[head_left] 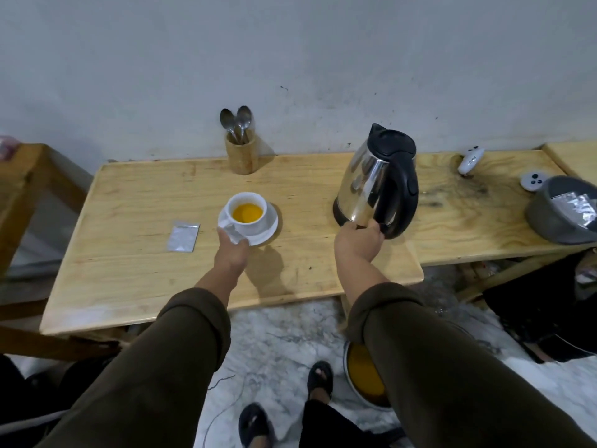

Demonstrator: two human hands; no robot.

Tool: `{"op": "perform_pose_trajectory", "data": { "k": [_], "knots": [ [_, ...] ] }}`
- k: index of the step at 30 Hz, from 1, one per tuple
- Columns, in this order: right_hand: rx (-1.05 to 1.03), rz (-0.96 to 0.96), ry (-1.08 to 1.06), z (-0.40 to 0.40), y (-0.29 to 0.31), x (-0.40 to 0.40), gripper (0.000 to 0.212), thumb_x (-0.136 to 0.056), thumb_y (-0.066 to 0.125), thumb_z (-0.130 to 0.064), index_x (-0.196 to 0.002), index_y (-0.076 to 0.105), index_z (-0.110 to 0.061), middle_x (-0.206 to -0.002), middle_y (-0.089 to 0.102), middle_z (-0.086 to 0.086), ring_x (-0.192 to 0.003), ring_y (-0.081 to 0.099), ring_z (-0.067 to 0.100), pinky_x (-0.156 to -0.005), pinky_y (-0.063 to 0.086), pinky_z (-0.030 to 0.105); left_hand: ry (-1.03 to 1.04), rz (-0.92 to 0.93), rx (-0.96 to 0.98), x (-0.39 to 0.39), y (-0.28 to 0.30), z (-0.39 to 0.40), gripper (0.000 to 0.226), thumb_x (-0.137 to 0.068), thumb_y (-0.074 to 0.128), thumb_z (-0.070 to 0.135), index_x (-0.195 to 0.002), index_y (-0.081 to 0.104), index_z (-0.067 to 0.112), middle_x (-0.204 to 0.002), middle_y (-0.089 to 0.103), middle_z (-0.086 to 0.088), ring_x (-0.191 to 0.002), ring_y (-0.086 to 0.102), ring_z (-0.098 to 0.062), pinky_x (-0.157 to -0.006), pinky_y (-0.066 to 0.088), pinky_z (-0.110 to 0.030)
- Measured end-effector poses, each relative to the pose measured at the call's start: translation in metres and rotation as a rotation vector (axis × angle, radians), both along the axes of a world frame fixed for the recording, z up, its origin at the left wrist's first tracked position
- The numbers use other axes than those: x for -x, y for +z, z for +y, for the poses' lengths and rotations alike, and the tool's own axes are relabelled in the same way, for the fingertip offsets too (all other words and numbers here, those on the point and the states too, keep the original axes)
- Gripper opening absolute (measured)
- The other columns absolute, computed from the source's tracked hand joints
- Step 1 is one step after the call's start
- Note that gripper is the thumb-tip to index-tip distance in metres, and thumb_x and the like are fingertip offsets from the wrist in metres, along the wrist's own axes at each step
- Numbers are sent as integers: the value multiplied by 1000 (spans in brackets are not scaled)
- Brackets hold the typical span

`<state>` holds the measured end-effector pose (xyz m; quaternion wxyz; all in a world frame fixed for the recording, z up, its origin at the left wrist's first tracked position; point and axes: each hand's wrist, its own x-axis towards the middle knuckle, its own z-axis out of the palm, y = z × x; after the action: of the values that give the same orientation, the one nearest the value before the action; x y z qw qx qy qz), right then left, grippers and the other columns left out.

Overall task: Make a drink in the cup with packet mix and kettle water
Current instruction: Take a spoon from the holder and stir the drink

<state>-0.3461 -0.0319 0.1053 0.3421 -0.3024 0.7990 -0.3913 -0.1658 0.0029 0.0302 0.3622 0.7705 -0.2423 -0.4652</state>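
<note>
A white cup [255, 218] holding orange-yellow liquid stands on a white saucer [269, 229] near the middle of the wooden table [145, 279]. My left hand [231, 250] grips the saucer's near edge by the cup handle. A steel kettle [365, 182] with a black lid and handle stands to the right, slightly tilted. My right hand [358, 240] is wrapped around the lower part of its black handle. A silver packet [183, 236] lies flat left of the cup.
A wooden holder with spoons [241, 153] stands at the back by the wall. A grey bowl of silver packets [562, 211] and two white controllers [470, 160] sit at the right. On the floor below is a pan of orange liquid [363, 376].
</note>
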Motion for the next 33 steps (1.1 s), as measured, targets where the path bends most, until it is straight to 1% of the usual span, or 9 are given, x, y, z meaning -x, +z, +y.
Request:
{"op": "perform_pose_trajectory", "data": {
  "k": [10, 13, 18, 20, 23, 26, 28, 31, 33],
  "knots": [
    [-94, 136, 549, -50, 6, -69, 30, -95, 42, -21, -116, 60, -11, -121, 62, 11, -111, 58, 29, -89, 49, 35, 80, 172, 31, -23, -3, -14, 74, -98, 33, 47, -153, -10, 24, -162, 16, -4, -146, 24, -31, -116, 28, -50],
    [-78, 227, 669, -88, 10, -88, 31, -96, 41, -18, -116, 62, -8, -123, 63, 11, -115, 56, 28, -84, 44, 28, 109, 189, 31, -40, -11, -23, 71, -96, 33, 51, -155, 6, 20, -161, 18, -4, -145, 26, -28, -116, 28, -49],
    [-55, 207, 801, -149, 16, -131, 30, -94, 44, -18, -115, 65, -9, -125, 63, 10, -118, 56, 28, -95, 45, 31, 168, 320, -63, -58, -17, -40, 53, -98, 34, 46, -140, 45, 16, -142, 49, -7, -119, 50, -25, -93, 37, -35],
    [-34, 183, 842, -168, 16, -149, 28, -94, 46, -18, -114, 64, -9, -116, 65, 9, -113, 58, 27, -91, 45, 30, 183, 361, -75, -61, -16, -47, 50, -99, 36, 42, -138, 48, 13, -132, 56, -8, -107, 51, -22, -90, 40, -32],
    [-37, 161, 890, -190, 17, -172, 29, -94, 46, -22, -111, 62, -5, -96, 58, 8, -101, 59, 25, -93, 48, 31, 219, 398, -53, -63, -10, -53, 40, -100, 39, 32, -131, 53, 10, -109, 59, -6, -85, 57, -14, -67, 49, -23],
    [-73, 126, 890, -209, 12, -192, 31, -96, 42, -17, -115, 59, 0, -113, 63, 13, -107, 61, 26, -90, 48, 30, 221, 426, -21, -62, -4, -53, 27, -100, 42, 25, -120, 56, 13, -100, 62, -4, -77, 60, -9, -53, 54, -13],
    [-77, 115, 868, -221, 8, -203, 29, -97, 42, -15, -117, 58, -1, -115, 64, 10, -102, 62, 25, -81, 48, 28, 231, 427, -16, -62, -3, -52, 23, -100, 42, 23, -117, 56, 14, -91, 64, 1, -74, 61, -7, -51, 53, -10],
    [-170, 72, 826, -237, 2, -209, 31, -98, 40, -15, -123, 55, -5, -90, 60, 0, -80, 57, 17, -67, 42, 21, 242, 426, -23, -62, 0, -53, 28, -100, 44, 22, -124, 55, 14, -88, 64, 5, -71, 64, -6, -51, 53, -9],
    [-152, 120, 937, -246, -5, -211, 34, -96, 40, -17, -126, 54, -7, -106, 64, 7, -97, 61, 22, -71, 42, 22, 263, 426, -37, -64, -1, -54, 32, -99, 46, 22, -128, 54, 11, -84, 68, 6, -67, 66, -5, -50, 53, -10]
  ]
}}
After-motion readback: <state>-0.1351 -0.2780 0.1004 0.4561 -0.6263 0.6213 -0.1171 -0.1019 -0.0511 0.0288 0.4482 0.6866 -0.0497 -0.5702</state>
